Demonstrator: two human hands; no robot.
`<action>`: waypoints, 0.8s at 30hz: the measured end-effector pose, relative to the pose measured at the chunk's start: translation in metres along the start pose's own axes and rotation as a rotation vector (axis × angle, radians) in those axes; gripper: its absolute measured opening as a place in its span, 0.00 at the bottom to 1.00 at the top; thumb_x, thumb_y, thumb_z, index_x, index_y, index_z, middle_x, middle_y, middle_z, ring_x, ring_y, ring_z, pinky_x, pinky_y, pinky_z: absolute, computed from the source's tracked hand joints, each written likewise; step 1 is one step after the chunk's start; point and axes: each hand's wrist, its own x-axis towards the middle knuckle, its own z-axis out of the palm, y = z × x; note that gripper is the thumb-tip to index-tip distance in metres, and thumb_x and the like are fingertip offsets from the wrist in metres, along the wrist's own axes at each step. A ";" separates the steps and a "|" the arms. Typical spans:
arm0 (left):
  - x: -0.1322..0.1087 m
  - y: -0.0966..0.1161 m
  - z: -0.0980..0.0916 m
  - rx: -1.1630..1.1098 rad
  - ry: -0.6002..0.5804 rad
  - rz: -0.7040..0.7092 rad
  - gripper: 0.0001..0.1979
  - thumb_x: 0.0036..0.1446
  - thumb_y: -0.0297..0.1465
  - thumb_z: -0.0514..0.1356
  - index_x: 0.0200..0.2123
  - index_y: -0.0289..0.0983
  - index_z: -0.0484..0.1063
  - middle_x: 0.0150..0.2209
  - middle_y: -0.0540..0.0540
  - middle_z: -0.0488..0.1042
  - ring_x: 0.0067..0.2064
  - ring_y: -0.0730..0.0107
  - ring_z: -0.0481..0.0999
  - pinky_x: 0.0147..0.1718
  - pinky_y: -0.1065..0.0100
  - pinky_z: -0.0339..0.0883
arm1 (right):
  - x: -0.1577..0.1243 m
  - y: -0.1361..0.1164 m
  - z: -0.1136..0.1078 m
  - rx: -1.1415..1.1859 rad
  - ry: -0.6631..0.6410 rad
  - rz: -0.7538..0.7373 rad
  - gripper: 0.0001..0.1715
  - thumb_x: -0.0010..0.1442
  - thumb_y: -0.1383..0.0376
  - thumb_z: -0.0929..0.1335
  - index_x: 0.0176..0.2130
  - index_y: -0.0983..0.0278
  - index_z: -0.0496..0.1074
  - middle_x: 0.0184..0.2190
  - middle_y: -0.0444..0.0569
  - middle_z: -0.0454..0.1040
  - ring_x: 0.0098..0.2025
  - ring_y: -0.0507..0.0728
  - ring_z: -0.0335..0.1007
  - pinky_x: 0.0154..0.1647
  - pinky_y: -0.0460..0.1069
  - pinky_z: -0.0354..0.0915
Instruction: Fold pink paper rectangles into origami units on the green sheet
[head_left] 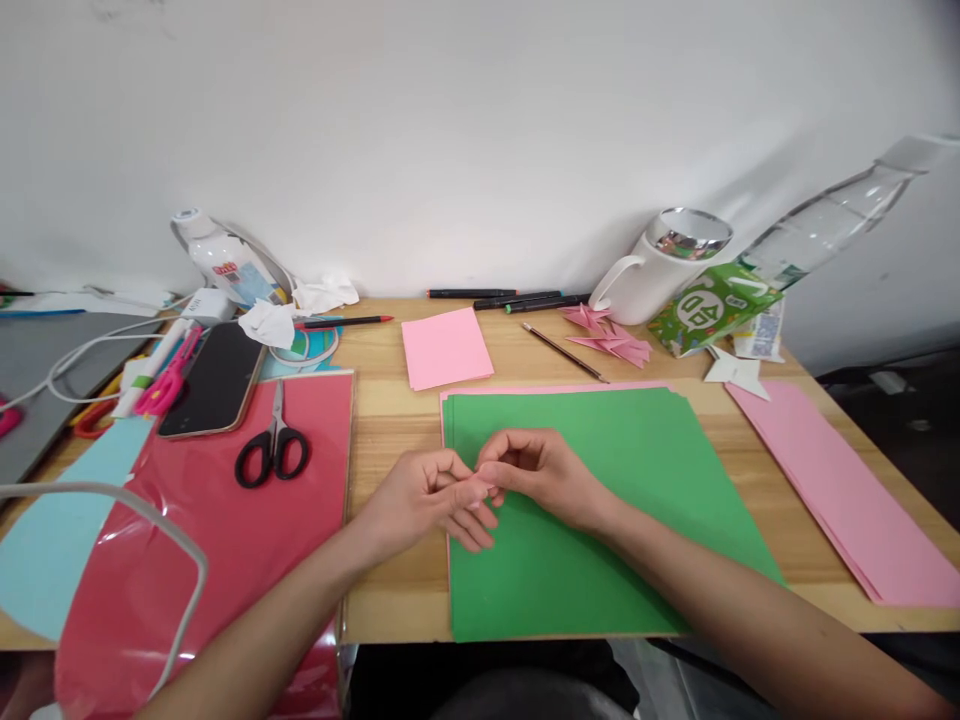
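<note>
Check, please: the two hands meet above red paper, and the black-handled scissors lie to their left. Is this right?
The colour is wrong: the left hand and right hand meet above green paper, as the head view shows. The black-handled scissors do lie to their left.

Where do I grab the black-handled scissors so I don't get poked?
Best take the scissors by their black handles, coming from the near edge of the desk, probably with the left hand, which is closer. They lie flat on the red sheet, blades pointing toward the wall and finger loops toward you, so you'd likely meet the loops first.
</note>
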 end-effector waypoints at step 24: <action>0.009 -0.013 -0.011 0.054 0.030 0.208 0.17 0.50 0.40 0.65 0.35 0.32 0.68 0.28 0.41 0.79 0.29 0.63 0.80 0.30 0.64 0.75 | 0.009 0.013 0.002 -0.104 -0.023 -0.287 0.12 0.51 0.59 0.73 0.31 0.64 0.71 0.25 0.42 0.70 0.24 0.48 0.64 0.25 0.45 0.64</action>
